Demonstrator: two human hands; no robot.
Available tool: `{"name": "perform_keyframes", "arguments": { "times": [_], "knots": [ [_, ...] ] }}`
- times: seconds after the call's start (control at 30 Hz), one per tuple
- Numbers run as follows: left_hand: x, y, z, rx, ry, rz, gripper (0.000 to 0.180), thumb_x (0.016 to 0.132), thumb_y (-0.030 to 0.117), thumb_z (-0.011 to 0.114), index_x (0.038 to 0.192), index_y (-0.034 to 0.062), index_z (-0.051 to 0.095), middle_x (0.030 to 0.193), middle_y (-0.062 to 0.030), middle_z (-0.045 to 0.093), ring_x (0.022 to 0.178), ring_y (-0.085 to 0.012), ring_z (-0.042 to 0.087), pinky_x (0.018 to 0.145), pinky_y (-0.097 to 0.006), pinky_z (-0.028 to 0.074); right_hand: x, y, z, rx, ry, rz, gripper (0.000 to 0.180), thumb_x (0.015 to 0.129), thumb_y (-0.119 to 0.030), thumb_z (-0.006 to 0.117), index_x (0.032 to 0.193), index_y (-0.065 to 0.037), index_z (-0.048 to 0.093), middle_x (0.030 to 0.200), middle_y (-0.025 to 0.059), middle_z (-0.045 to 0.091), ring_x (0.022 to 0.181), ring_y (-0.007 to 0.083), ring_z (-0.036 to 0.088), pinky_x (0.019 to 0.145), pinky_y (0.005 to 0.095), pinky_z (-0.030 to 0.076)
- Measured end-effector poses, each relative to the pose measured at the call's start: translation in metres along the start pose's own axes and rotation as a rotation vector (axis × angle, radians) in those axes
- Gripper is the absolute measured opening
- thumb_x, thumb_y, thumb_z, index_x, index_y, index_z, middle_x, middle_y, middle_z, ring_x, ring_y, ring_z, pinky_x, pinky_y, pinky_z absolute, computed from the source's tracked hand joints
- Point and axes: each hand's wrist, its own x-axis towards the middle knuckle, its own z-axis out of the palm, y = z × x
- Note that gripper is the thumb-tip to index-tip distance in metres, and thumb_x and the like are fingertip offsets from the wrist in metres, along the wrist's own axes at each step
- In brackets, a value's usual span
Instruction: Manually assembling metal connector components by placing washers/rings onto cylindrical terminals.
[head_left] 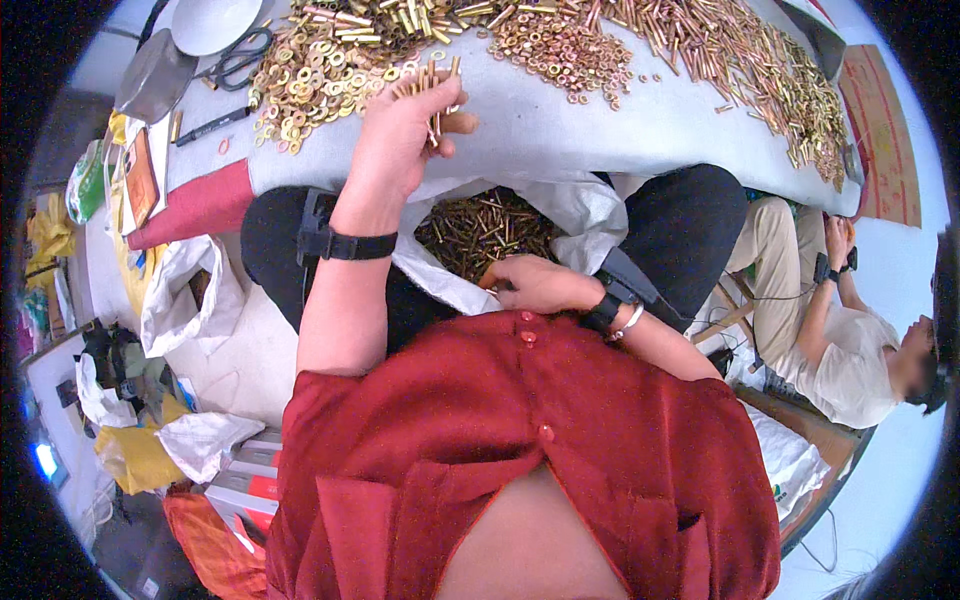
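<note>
My left hand (410, 120) is raised over the near edge of the cloth-covered table, its fingers closed round several slim brass-coloured metal pins (434, 130). Just past it lies a heap of flat brass-coloured washers (300, 95). Between my knees a white woven sack (590, 215) gapes, with many darker metal pins (485, 235) inside. My right hand (545, 285) rests low at the sack's near rim with its fingers curled; whatever they may hold is hidden.
Small nuts (560, 55) and long brass-coloured pins (740, 60) are heaped farther right on the table (500, 140). Scissors (243, 60), a black marker (212, 125), a bowl (215, 22) and a phone (140, 178) lie at left. A co-worker (830, 330) sits at right.
</note>
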Motion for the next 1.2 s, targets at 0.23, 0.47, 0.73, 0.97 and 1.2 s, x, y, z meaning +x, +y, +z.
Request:
{"name": "perform_keyframes", "arguments": {
  "times": [0.23, 0.47, 0.73, 0.97, 1.2],
  "knots": [
    [-0.005, -0.008, 0.012, 0.018, -0.026, -0.045, 0.018, 0.085, 0.018, 0.063, 0.098, 0.0073, 0.059, 0.080, -0.0039, 0.063, 0.062, -0.0132, 0.062, 0.039, -0.021, 0.040, 0.005, -0.029, -0.075, 0.684, 1.056, -0.111, 0.022, 0.086, -0.010, 0.057, 0.107, -0.002, 0.055, 0.091, 0.0060, 0.062, 0.079, 0.0117, 0.058, 0.070, 0.0265, 0.049],
    [-0.010, -0.015, 0.018, 0.135, -0.122, -0.066, 0.022, 0.083, 0.019, 0.066, 0.098, 0.0042, 0.059, 0.074, -0.0024, 0.061, 0.052, -0.0086, 0.057, 0.037, -0.019, 0.037, 0.019, -0.052, -0.124, 0.891, 1.144, -0.320, 0.027, 0.089, -0.008, 0.055, 0.114, -0.001, 0.049, 0.095, 0.0079, 0.060, 0.086, 0.0147, 0.059, 0.077, 0.0280, 0.049],
    [-0.011, -0.019, 0.028, 0.228, -0.153, -0.121, 0.020, 0.084, 0.019, 0.064, 0.095, 0.0019, 0.061, 0.066, -0.0022, 0.060, 0.049, -0.0077, 0.055, 0.037, -0.019, 0.039, 0.024, -0.046, -0.114, 0.994, 1.063, -0.236, 0.024, 0.090, -0.013, 0.056, 0.112, -0.003, 0.056, 0.092, 0.0028, 0.061, 0.082, 0.0101, 0.056, 0.074, 0.0243, 0.046],
    [-0.009, -0.008, 0.012, 0.139, -0.159, -0.137, 0.023, 0.086, 0.022, 0.063, 0.098, 0.0030, 0.059, 0.075, -0.0043, 0.062, 0.052, -0.0081, 0.055, 0.036, -0.019, 0.037, 0.036, -0.052, -0.137, 0.528, 0.947, -0.074, 0.026, 0.092, -0.022, 0.054, 0.105, -0.002, 0.063, 0.081, -0.0004, 0.061, 0.073, 0.0047, 0.051, 0.066, 0.0202, 0.042],
    [-0.002, 0.002, -0.002, -0.108, 0.085, 0.024, 0.016, 0.088, 0.015, 0.059, 0.099, 0.0040, 0.055, 0.078, -0.0044, 0.061, 0.054, -0.0092, 0.056, 0.035, -0.019, 0.037, 0.094, -0.053, -0.144, -0.417, 1.161, -0.208, 0.017, 0.079, -0.014, 0.062, 0.093, -0.005, 0.061, 0.081, 0.0137, 0.055, 0.078, 0.0320, 0.055, 0.067, 0.0392, 0.046]
  ]
}}
